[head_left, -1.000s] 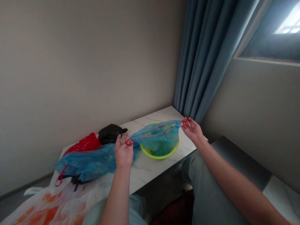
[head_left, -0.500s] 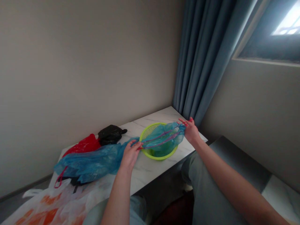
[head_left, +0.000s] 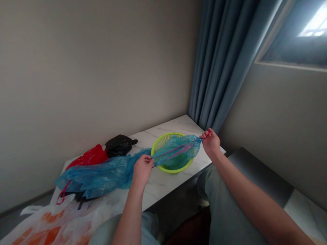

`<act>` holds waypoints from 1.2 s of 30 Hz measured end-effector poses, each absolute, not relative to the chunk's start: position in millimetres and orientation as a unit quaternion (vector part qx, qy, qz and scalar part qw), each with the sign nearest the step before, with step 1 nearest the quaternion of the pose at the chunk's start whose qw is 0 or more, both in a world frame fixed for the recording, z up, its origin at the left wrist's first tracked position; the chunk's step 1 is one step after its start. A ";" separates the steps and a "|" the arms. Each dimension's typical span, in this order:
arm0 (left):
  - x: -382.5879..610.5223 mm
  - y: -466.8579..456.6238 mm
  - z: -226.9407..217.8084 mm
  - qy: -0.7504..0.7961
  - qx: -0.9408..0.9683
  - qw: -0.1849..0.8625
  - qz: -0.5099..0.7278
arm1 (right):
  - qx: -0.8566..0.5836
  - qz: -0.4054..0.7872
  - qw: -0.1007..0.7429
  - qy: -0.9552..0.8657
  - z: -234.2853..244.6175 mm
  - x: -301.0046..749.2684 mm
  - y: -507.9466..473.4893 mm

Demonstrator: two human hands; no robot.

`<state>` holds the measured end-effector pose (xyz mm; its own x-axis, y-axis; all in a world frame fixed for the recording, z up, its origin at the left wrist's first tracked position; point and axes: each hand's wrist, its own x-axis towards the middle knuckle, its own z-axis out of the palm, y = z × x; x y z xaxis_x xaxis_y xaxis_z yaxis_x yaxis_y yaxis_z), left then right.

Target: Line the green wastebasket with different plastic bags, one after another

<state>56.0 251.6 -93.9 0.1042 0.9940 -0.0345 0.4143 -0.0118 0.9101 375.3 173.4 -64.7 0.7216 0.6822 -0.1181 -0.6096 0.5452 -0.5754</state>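
Blue plastic drawstring bag (head_left: 102, 178) — laid across a round lime-green plastic basket (head_left: 159, 143) on a white marble table (head_left: 166, 187); its pink cord (head_left: 176, 150) stretched taut, gripped closed by left hand (head_left: 143, 170) and right hand (head_left: 211, 143).

The blue plastic bag (head_left: 102, 177) is thin film — glossy and crinkled, with a smooth pink plastic drawstring (head_left: 176, 151) — and the lime-green basket (head_left: 163, 141) at its three o'clock is shiny moulded plastic. At nine o'clock from the basket, the red plastic bag (head_left: 88, 158) and black plastic bag (head_left: 119, 145) show the same creased sheen on a smooth, polished marble-look tabletop (head_left: 176, 126), while the blue curtain (head_left: 219, 61) at one o'clock is matt, softly folded cloth.
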 end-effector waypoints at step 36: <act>84.4 241.5 -81.5 0.418 0.530 0.504 0.540 | -0.548 0.366 0.512 -0.551 -80.5 282.6 266.1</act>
